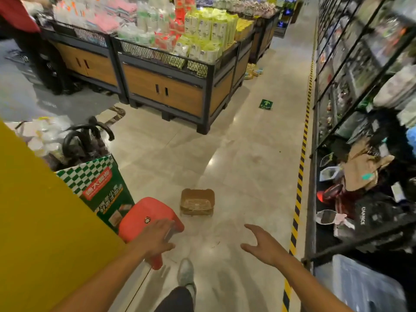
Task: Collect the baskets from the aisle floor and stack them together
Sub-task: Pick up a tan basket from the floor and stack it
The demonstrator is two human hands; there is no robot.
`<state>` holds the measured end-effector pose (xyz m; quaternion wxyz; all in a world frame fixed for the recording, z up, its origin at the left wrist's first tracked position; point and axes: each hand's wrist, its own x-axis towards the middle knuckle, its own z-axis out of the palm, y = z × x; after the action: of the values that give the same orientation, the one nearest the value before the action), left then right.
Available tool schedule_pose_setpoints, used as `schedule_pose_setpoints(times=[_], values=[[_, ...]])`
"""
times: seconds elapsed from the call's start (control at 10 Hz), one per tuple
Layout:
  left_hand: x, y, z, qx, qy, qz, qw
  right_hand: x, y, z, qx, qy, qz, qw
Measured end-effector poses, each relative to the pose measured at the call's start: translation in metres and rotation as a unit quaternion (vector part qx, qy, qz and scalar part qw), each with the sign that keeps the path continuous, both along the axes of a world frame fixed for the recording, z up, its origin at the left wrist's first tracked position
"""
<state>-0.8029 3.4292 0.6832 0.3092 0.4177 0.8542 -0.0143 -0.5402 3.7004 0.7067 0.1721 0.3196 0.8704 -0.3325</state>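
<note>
Setting: a supermarket aisle seen from a head-worn camera looking forward and down.
Left hand (157, 236): lowered over a red plastic stool (144, 219), the fingers curved over its near edge; the blur makes it impossible to tell whether they actually grip it.
Right hand (262, 243): released, fingers spread and relaxed, held in the air above the floor (236, 154), touching nothing.
Basket (197, 202): one brown plastic basket sits upright on the floor just ahead of the hands, between them, beside the stool's far right corner.
Foot: a pale sneaker (186, 274) steps forward below the hands.
Left side: a yellow wall (40, 221), with a green and white checked carton (101, 185) against it.
Ahead: wood-panelled display bins (166, 88) heaped with packaged goods.
Right side: black wire shelving (360, 109) along a yellow and black striped floor line (299, 176).
Far left: another person in a red top (15, 14).
</note>
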Motion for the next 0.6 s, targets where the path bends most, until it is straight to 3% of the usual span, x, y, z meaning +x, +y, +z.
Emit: schedule_pose_setpoints(times=[0.4, 0.6], values=[[-0.165, 0.157, -0.019, -0.02, -0.07, 0.073, 0.995, -0.174, 0.151, -0.04, -0.012, -0.07, -0.01, 0.997], [-0.219, 0.223, -0.056, -0.02, -0.092, 0.107, 0.99, -0.254, 0.229, -0.101, -0.016, -0.094, 0.041, 0.995]])
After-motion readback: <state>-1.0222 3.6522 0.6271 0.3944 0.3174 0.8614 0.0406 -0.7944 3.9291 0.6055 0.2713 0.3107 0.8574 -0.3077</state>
